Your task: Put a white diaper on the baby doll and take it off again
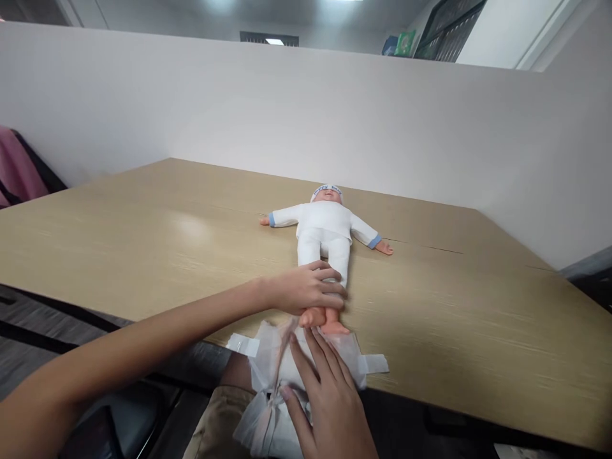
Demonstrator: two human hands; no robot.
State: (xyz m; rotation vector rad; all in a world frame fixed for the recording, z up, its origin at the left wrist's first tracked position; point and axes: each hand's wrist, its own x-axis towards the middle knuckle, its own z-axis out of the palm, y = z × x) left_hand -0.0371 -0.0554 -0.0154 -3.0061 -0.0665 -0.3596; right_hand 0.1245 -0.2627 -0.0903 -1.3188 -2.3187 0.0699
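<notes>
A baby doll (327, 220) in a white outfit with blue cuffs and a white cap lies on its back, arms spread, feet toward me. My left hand (308, 290) is wrapped across the doll's lower legs, just above its bare feet. Below the feet, a white disposable diaper (287, 363) with tape tabs stuck out to both sides hangs over the table's front edge. My right hand (329, 395) lies on the diaper with its fingers stretched forward, fingertips close to the doll's feet. The palm side of both hands is hidden.
The wooden table (143, 236) runs back to a white partition wall (287, 108). Pink cloth (19, 166) hangs at the far left. A dark chair seat (124, 414) is under the table's front edge at lower left.
</notes>
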